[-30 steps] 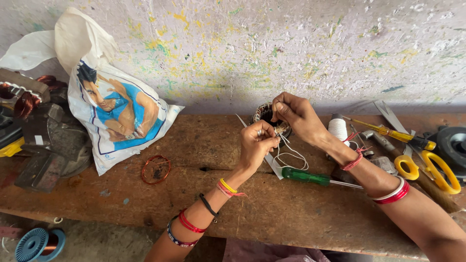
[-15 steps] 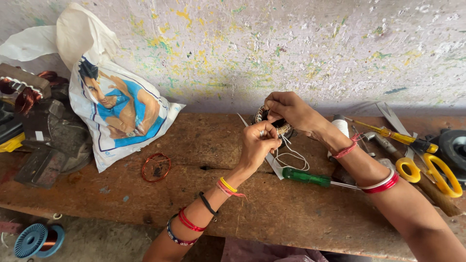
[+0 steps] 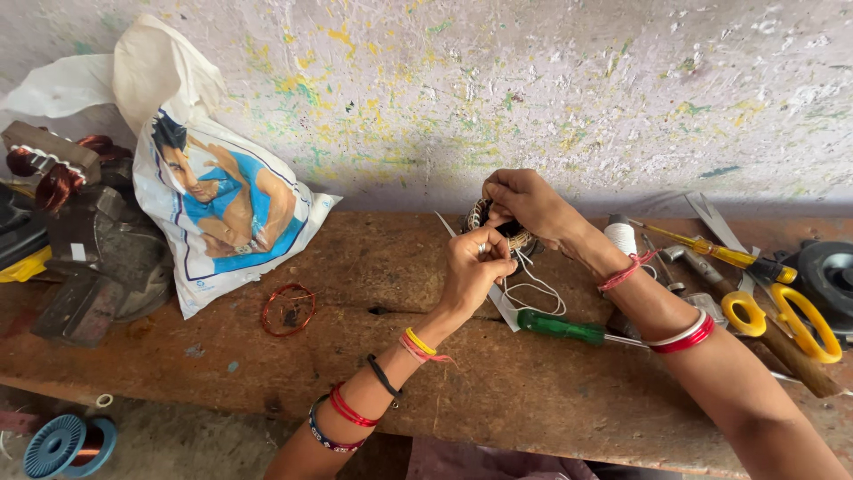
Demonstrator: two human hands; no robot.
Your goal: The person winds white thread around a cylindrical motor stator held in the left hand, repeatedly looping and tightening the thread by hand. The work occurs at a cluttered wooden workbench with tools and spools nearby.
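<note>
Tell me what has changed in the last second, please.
Very little. The right hand and left hand keep hold of the small wound coil above the bench, shifting only slightly. The white cord, green screwdriver, yellow scissors and copper wire ring lie as before.

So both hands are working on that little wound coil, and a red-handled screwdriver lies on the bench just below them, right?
Nearly. The head view shows both hands, left hand and right hand, on the coil, but the screwdriver lying on the bench below them has a green handle, not a red one.
</note>
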